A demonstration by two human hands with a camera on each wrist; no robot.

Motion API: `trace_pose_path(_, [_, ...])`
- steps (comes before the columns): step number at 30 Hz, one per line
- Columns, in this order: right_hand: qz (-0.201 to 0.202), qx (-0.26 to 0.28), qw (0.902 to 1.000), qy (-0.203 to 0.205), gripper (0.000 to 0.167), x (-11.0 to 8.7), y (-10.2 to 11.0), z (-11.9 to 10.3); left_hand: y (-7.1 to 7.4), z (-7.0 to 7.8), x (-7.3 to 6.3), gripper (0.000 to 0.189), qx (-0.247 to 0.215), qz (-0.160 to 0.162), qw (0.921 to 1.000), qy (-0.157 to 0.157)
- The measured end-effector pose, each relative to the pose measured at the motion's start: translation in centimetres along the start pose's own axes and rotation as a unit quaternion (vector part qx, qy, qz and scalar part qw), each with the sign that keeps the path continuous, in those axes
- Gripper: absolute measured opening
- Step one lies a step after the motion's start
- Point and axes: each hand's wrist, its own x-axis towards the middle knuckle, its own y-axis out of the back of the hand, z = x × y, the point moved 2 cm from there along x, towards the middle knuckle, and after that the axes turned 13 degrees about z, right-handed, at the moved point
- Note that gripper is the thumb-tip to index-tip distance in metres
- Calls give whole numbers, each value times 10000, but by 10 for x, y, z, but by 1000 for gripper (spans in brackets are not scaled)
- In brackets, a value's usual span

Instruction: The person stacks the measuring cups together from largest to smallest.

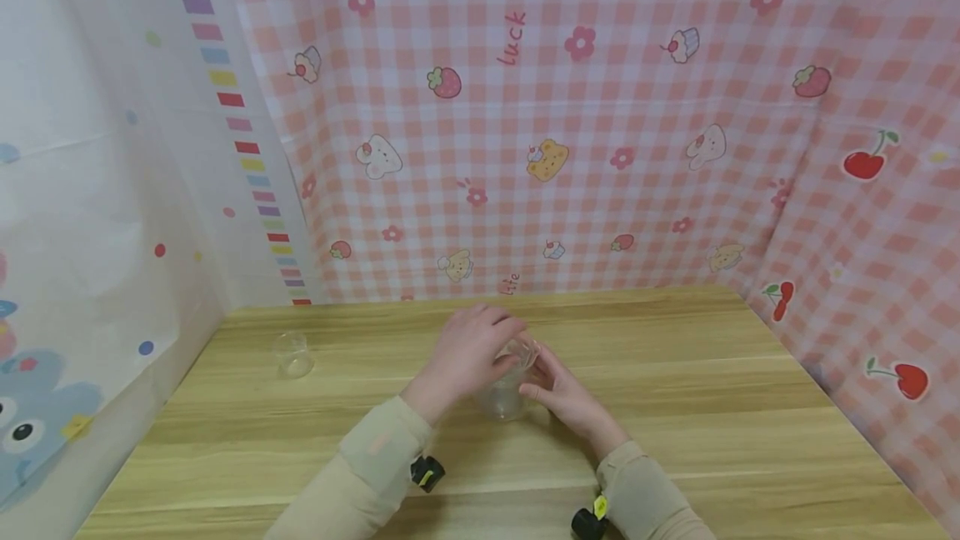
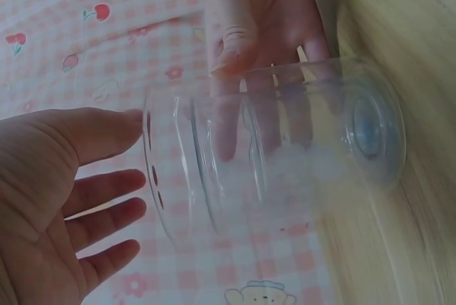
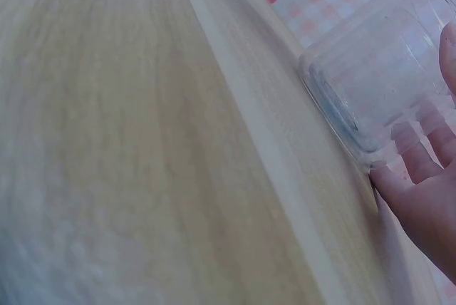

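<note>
A clear plastic jar-like container [image 1: 504, 403] stands at the middle of the table, its wall ringed by several edges near the mouth. My right hand [image 1: 564, 394] grips its side, thumb on the near face; the other fingers show through the clear wall in the left wrist view. Over the top is my left hand [image 1: 474, 350], with thumb and fingers spread at the rim. In the left wrist view the left fingertips [image 2: 128, 210] are right at the mouth edge. The container's round base [image 3: 338, 109] sits close over the wood in the right wrist view.
A second clear cup [image 1: 294, 357] stands at the table's left rear. The wooden table [image 1: 675, 357] meets a pink checked cloth [image 1: 600, 207] behind and at the right. White printed cloth [image 1: 135, 215] hangs along the left side.
</note>
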Motion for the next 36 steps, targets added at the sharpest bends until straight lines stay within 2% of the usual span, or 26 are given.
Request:
trace_pose_path(7, [-2,15,10000,28,76,0,0,0,2,-3,-7,45,96,274,9994,-194])
trace_pose_path(16, [68,-148,9999,16,73,0,0,1,7,-9,-17,50,75,394,9990,-190])
trace_pose_path(32, [107,-185,9995,211,73,1,0,3,17,-32,-37,52,-36,716,9973,135])
trace_pose_path(36, [99,-182,9995,251,73,2,-1,3,19,-38,-44,53,-11,705,9972,261])
